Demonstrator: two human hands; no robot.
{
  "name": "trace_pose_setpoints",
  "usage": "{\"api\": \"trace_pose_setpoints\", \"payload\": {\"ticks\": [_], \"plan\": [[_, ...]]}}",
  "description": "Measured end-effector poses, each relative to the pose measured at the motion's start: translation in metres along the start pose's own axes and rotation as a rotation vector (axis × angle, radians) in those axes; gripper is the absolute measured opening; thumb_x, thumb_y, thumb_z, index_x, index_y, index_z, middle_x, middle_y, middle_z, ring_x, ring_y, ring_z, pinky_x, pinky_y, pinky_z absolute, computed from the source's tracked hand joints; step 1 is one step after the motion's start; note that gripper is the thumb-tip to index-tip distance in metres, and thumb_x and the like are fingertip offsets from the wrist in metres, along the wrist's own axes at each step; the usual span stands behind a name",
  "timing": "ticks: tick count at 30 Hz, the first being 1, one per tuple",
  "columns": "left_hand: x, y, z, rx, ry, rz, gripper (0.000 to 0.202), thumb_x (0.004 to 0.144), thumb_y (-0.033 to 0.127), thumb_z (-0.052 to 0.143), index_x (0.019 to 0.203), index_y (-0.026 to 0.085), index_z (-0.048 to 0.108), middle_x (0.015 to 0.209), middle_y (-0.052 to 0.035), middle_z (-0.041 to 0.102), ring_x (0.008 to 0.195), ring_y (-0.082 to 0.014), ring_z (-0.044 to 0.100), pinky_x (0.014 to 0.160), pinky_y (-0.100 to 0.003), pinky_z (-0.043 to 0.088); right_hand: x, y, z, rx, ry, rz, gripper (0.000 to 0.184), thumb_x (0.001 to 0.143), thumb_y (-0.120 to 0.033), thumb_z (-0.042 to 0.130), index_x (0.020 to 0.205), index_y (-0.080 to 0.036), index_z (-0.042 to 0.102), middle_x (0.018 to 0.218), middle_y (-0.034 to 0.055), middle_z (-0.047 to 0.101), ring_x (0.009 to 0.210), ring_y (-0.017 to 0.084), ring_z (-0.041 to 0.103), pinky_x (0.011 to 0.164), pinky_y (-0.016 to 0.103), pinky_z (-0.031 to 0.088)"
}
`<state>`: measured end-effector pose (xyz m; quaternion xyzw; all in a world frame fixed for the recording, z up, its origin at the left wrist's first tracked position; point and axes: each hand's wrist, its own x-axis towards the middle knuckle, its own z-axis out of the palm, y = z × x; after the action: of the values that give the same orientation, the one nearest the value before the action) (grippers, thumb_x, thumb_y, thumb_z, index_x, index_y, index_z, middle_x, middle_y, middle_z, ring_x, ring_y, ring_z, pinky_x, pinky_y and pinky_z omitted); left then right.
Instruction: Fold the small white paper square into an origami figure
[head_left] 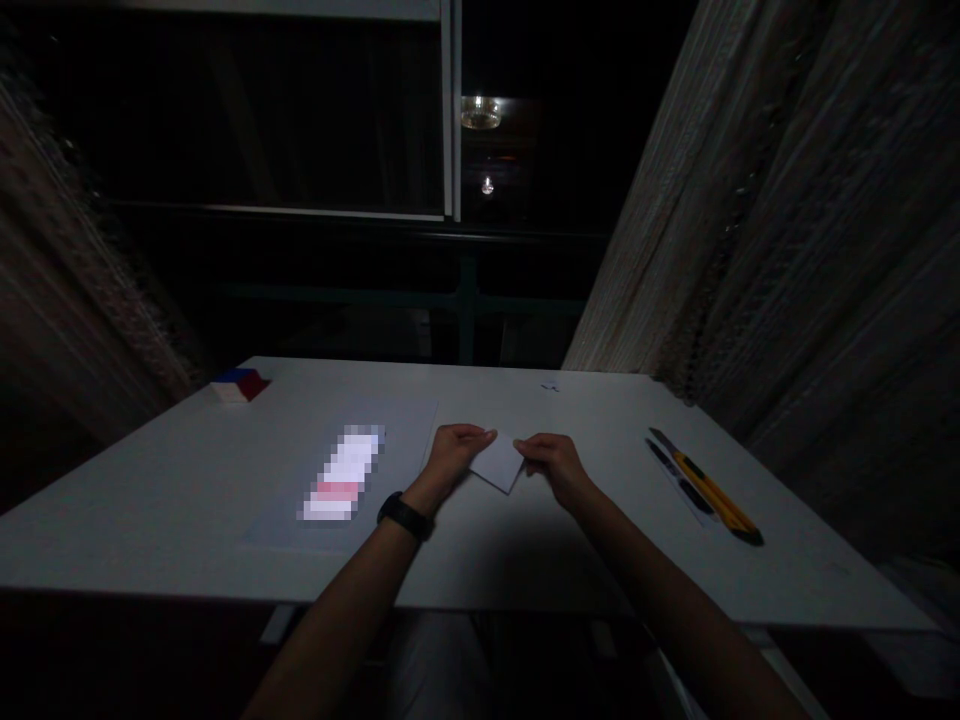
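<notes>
A small white piece of paper (498, 464) is held between both hands above the middle of the white table (187, 500). My left hand (452, 455) pinches its left edge, fingers curled; a black watch sits on that wrist. My right hand (553, 463) pinches the right edge with closed fingers. The paper looks folded into a small square shape, tilted.
A pale sheet with a blurred patch (341, 475) lies left of the hands. A yellow utility knife (712, 490) and a dark pen (675, 478) lie at the right. A red, white and blue block (238, 384) sits at the far left corner. Curtains hang on both sides.
</notes>
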<state>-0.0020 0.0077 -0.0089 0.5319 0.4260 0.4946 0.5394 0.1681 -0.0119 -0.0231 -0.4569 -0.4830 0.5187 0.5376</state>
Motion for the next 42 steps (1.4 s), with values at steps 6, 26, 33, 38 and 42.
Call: {"api": "trace_pose_setpoints", "payload": {"ticks": [6, 26, 33, 38, 42], "plan": [[0.0003, 0.0011, -0.0019, -0.001, 0.002, 0.018, 0.037, 0.055, 0.043, 0.07, 0.066, 0.008, 0.066, 0.059, -0.006, 0.06, 0.052, -0.0115, 0.05, 0.05, -0.023, 0.036, -0.0002, 0.0004, -0.001, -0.003, -0.008, -0.013, 0.024, 0.054, -0.035, 0.072, 0.055, -0.013, 0.063, 0.048, 0.0031, 0.06, 0.041, 0.01, 0.048, 0.041, 0.023, 0.034], [0.0017, 0.0006, -0.004, 0.098, 0.005, 0.04, 0.038, 0.056, 0.046, 0.067, 0.064, 0.008, 0.065, 0.057, -0.0048, 0.059, 0.051, -0.0113, 0.049, 0.048, -0.022, 0.034, -0.0009, 0.0026, 0.0019, -0.045, -0.087, -0.019, 0.03, 0.057, -0.041, 0.07, 0.061, -0.014, 0.058, 0.051, 0.0008, 0.059, 0.042, 0.009, 0.048, 0.041, 0.021, 0.035], [0.0025, 0.0007, -0.0057, 0.003, 0.054, 0.018, 0.035, 0.055, 0.043, 0.069, 0.062, 0.008, 0.065, 0.057, -0.0054, 0.06, 0.051, -0.0119, 0.051, 0.049, -0.023, 0.036, -0.0006, 0.0006, 0.0012, -0.036, -0.093, -0.03, 0.03, 0.057, -0.041, 0.07, 0.061, -0.014, 0.058, 0.051, 0.0007, 0.059, 0.042, 0.008, 0.048, 0.041, 0.021, 0.035], [0.0039, -0.0008, -0.0063, -0.008, 0.054, -0.002, 0.037, 0.055, 0.043, 0.069, 0.064, 0.008, 0.065, 0.058, -0.0071, 0.061, 0.051, -0.013, 0.052, 0.049, -0.024, 0.037, -0.0004, 0.0, 0.0005, -0.038, -0.088, -0.03, 0.03, 0.056, -0.041, 0.071, 0.06, -0.014, 0.059, 0.052, 0.0013, 0.06, 0.043, 0.009, 0.049, 0.042, 0.022, 0.036], [0.004, -0.0005, -0.0057, -0.025, 0.047, -0.019, 0.036, 0.055, 0.041, 0.07, 0.067, 0.007, 0.066, 0.058, -0.0076, 0.061, 0.05, -0.0129, 0.052, 0.048, -0.024, 0.038, -0.0006, 0.0002, 0.0004, -0.032, -0.098, -0.015, 0.03, 0.055, -0.041, 0.071, 0.059, -0.014, 0.058, 0.051, 0.0014, 0.06, 0.042, 0.009, 0.049, 0.042, 0.022, 0.037]]}}
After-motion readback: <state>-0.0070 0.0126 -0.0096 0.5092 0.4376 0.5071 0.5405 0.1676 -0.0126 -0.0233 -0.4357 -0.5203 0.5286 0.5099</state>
